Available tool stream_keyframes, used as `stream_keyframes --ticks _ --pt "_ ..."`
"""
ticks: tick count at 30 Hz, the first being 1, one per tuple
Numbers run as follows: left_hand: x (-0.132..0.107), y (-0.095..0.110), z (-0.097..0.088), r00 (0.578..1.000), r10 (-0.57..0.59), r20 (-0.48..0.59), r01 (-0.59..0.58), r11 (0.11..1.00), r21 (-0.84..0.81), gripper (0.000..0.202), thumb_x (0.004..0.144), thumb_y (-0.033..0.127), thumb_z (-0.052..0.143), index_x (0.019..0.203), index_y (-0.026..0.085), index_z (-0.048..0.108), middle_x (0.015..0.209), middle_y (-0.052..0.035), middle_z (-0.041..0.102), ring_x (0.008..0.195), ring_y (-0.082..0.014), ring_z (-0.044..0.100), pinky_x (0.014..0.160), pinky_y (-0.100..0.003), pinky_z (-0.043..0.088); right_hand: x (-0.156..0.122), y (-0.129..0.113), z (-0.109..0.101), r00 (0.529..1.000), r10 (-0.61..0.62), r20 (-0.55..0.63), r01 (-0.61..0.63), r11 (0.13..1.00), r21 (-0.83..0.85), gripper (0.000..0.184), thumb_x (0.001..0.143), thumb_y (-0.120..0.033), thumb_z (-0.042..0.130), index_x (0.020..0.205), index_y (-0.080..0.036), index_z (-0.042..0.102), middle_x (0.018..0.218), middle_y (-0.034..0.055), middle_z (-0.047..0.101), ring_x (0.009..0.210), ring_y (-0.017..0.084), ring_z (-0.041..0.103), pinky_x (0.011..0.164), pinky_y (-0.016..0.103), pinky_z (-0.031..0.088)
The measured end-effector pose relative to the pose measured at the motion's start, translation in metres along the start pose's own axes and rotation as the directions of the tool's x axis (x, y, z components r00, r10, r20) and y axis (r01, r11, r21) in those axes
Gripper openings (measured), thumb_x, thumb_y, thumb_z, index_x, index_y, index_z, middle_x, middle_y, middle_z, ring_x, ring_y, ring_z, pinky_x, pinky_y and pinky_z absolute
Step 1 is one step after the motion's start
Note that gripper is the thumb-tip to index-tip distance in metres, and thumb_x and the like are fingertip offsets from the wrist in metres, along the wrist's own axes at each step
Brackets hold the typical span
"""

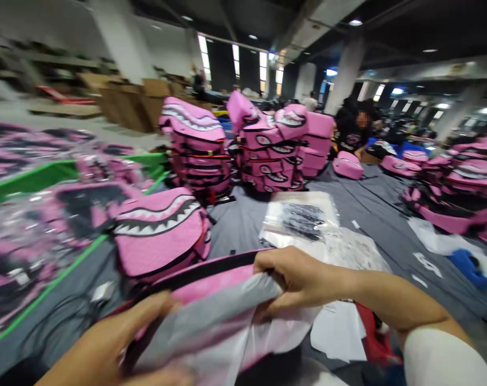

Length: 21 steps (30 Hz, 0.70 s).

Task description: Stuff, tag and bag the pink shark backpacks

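Observation:
A pink bag (221, 284) with a dark-edged opening lies in front of me at the bottom of the view. A thin grey-white plastic sheet (211, 321) is bunched in its mouth. My right hand (293, 276) is closed at the far right of the opening, pinching the sheet against the rim. At the near left, my left hand (142, 321) is curled around the bag's edge, blurred by motion, and its fingertips are partly hidden. Just beyond stands a pink backpack (158, 230) with a black-and-white shark-teeth print.
Stacked pink backpacks (273, 150) stand farther back on the grey-covered table (243, 214). Clear plastic packets (299, 217) and white papers (339, 329) lie to the right. A green-edged bin (54, 174) of plastic-wrapped bags is at left. Another person (351, 128) is behind.

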State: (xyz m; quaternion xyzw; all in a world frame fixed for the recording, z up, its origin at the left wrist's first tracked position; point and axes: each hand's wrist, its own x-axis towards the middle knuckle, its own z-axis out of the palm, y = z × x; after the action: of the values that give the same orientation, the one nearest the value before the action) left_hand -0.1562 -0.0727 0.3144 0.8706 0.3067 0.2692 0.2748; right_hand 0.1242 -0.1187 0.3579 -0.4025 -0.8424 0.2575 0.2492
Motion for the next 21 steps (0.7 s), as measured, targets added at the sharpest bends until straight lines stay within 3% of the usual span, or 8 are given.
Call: stream_keyframes --ticks 4,7,9,11,13,16,18,21 --pt "0.009 0.000 -0.013 0.992 -0.030 -0.119 0.034 0.999 0.037 0.017 0.091 0.035 0.058 0.080 0.022 0.058 0.065 0.0057 0.061 0.057 -0.0115 0.058 0.051 -0.016 0.045 0.014 -0.003 -0.009 0.987 0.036 -0.154 -0.052 0.993 -0.104 0.025 0.076 -0.015 0.064 0.086 -0.022 0.042 0.073 -0.0057 0.044 0.063 0.011 0.033 0.058 0.025 0.024" --pt "0.031 -0.002 -0.008 0.936 0.160 -0.315 -0.088 0.969 0.232 0.026 0.090 0.020 0.048 0.111 0.021 0.062 0.083 -0.0010 0.071 0.069 -0.0157 0.066 0.066 -0.023 0.054 0.016 -0.004 -0.022 0.993 0.118 0.007 -0.118 0.992 0.033 0.027 0.082 -0.032 0.070 0.090 -0.021 0.047 0.073 -0.0059 0.044 0.064 0.011 0.035 0.057 0.024 0.026" --pt "0.040 0.000 -0.010 0.941 0.204 -0.270 -0.126 0.952 0.278 0.042 0.092 0.018 0.043 0.132 0.020 0.056 0.099 -0.0056 0.075 0.084 -0.0182 0.071 0.077 -0.027 0.056 0.013 0.000 -0.029 0.988 0.126 0.092 -0.139 0.980 0.143 0.039 0.077 -0.043 0.078 0.090 -0.021 0.050 0.076 -0.0054 0.045 0.066 0.011 0.037 0.056 0.023 0.028" --pt "0.044 0.008 -0.019 0.984 0.150 -0.098 -0.128 0.972 0.199 0.039 0.096 0.025 0.046 0.134 0.023 0.057 0.111 -0.0054 0.074 0.097 -0.0189 0.071 0.085 -0.027 0.055 0.009 0.008 -0.030 0.991 0.123 0.061 -0.132 0.975 0.181 0.035 0.078 -0.039 0.077 0.086 -0.020 0.049 0.077 -0.0045 0.045 0.066 0.011 0.038 0.056 0.023 0.030" --pt "0.045 0.016 -0.032 0.991 0.071 0.111 -0.079 0.995 0.067 0.043 0.091 0.042 0.062 0.132 0.027 0.060 0.120 -0.0028 0.072 0.105 -0.0202 0.068 0.090 -0.026 0.053 0.006 0.018 -0.024 0.990 0.115 -0.078 -0.105 0.988 0.116 0.022 0.082 -0.027 0.067 0.082 -0.021 0.046 0.075 -0.0040 0.045 0.064 0.012 0.037 0.056 0.024 0.029" --pt "0.045 0.020 -0.041 0.967 0.007 0.256 0.020 0.995 -0.103 0.056 0.081 0.055 0.073 0.128 0.027 0.061 0.111 0.0005 0.071 0.097 -0.0198 0.067 0.081 -0.024 0.054 0.007 0.026 -0.013 0.944 0.069 -0.322 -0.082 0.996 -0.027 0.017 0.076 -0.017 0.059 0.082 -0.022 0.043 0.071 -0.0049 0.043 0.062 0.012 0.035 0.057 0.025 0.027" --pt "0.045 0.013 -0.034 0.970 0.000 0.241 0.039 0.987 -0.156 0.038 0.089 0.053 0.062 0.113 0.024 0.063 0.093 0.0022 0.069 0.081 -0.0166 0.065 0.069 -0.022 0.051 0.009 0.024 -0.013 0.945 0.084 -0.315 -0.082 0.996 0.020 0.017 0.074 -0.017 0.058 0.082 -0.022 0.044 0.070 -0.0056 0.041 0.061 0.011 0.035 0.056 0.024 0.027" --pt "0.043 -0.002 -0.016 0.999 0.036 0.006 -0.036 0.999 -0.034 0.022 0.094 0.038 0.049 0.104 0.023 0.061 0.084 0.0021 0.067 0.073 -0.0155 0.063 0.066 -0.024 0.047 0.009 0.017 -0.020 0.990 0.121 -0.071 -0.104 0.972 0.209 0.021 0.077 -0.029 0.066 0.090 -0.020 0.051 0.080 -0.0036 0.046 0.070 0.012 0.042 0.060 0.023 0.034"
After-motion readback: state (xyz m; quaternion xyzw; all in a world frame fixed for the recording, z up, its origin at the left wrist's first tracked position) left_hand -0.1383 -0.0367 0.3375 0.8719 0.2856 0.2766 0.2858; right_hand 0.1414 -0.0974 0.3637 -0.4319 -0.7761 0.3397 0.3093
